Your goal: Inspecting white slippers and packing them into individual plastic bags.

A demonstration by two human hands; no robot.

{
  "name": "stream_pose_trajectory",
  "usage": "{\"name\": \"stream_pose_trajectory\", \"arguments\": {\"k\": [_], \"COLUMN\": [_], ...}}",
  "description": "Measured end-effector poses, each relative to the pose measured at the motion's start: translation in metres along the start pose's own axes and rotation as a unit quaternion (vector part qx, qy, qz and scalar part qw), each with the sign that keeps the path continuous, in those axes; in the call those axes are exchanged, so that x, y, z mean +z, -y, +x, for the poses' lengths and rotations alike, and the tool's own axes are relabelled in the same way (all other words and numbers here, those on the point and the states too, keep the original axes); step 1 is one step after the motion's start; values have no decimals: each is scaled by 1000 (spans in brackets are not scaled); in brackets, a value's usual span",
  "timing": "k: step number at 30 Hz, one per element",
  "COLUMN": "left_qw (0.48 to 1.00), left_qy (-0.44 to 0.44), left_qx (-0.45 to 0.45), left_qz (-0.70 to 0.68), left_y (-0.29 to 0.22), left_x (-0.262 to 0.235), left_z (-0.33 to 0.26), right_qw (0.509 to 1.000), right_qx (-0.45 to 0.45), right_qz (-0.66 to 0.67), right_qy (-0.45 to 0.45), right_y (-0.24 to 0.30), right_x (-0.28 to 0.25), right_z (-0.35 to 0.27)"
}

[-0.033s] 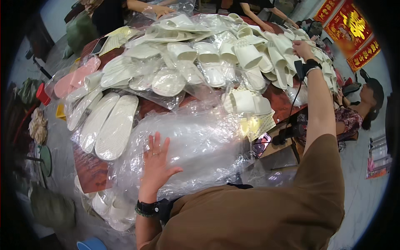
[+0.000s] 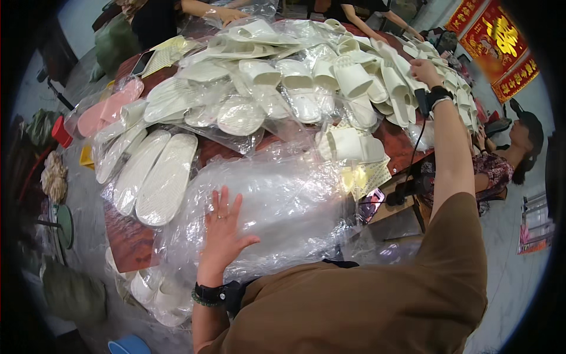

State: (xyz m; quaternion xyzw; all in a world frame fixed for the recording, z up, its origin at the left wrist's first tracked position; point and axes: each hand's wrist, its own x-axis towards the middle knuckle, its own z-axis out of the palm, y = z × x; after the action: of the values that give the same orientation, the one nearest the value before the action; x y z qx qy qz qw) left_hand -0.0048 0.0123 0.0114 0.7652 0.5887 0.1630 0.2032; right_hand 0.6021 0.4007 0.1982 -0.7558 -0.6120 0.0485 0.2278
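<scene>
On the near left, the left hand [image 2: 223, 230] lies flat with fingers spread on a heap of clear plastic bags [image 2: 283, 206] at the near edge of the tabletop [image 2: 127, 239]; the slick film could slide off under that palm. On the far right, the right hand [image 2: 425, 72] reaches into the white slippers [image 2: 377, 76], fingers curled on one, though I cannot tell how firmly; a tug there could topple neighbouring slippers.

Left hand [image 2: 223, 231] flat on clear plastic bags [image 2: 283, 206]; right hand [image 2: 425, 72] touches white slippers [image 2: 401, 88].
</scene>
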Motion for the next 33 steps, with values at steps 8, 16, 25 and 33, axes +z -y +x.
{"name": "stream_pose_trajectory", "arguments": {"k": [8,16,25,33], "left_qw": [998,995,993,995], "left_qy": [-37,-41,-43,-33], "left_qx": [31,44,63,45], "left_qz": [-32,-84,-93,-88], "left_y": [8,9,16,12], "left_x": [6,8,13,9], "left_z": [-4,-5,-5,-7], "right_qw": [927,887,899,896], "right_qx": [-361,-458,-393,-391], "right_qz": [17,-51,-186,-195], "right_qy": [99,35,54,83], "right_y": [180,311,308,306], "right_x": [97,199,246,243], "right_z": [-110,-168,-134,-125]}}
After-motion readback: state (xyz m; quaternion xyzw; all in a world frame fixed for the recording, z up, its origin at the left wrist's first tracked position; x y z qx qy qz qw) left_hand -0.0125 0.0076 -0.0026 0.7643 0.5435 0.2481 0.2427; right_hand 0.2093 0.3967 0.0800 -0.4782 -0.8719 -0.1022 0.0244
